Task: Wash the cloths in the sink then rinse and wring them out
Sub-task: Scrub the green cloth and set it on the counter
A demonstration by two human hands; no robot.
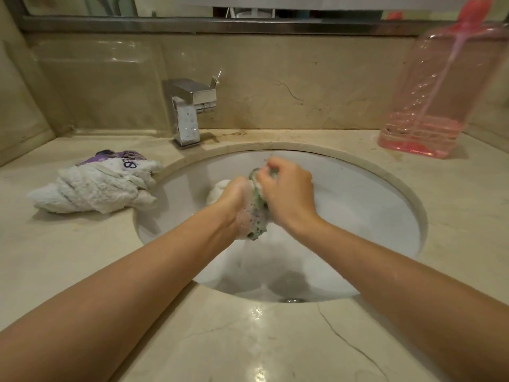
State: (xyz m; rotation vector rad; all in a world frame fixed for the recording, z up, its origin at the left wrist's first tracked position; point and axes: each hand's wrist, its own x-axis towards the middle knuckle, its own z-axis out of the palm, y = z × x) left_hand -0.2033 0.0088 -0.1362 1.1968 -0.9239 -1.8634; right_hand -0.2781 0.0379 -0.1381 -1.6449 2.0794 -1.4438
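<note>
Over the white sink, both my hands hold a soapy green cloth bunched between them. My left hand grips its lower part, covered in foam. My right hand pinches its upper end with curled fingers. A white lump of foam or cloth shows just behind my left hand; I cannot tell which. A wrung white cloth lies on the counter left of the sink, with a purple-and-white cloth behind it.
A square chrome tap stands behind the sink at the left, with no water running. A tall pink pump bottle with a little red liquid stands at the back right. The drain is near the sink's front edge. The beige marble counter surrounds the sink.
</note>
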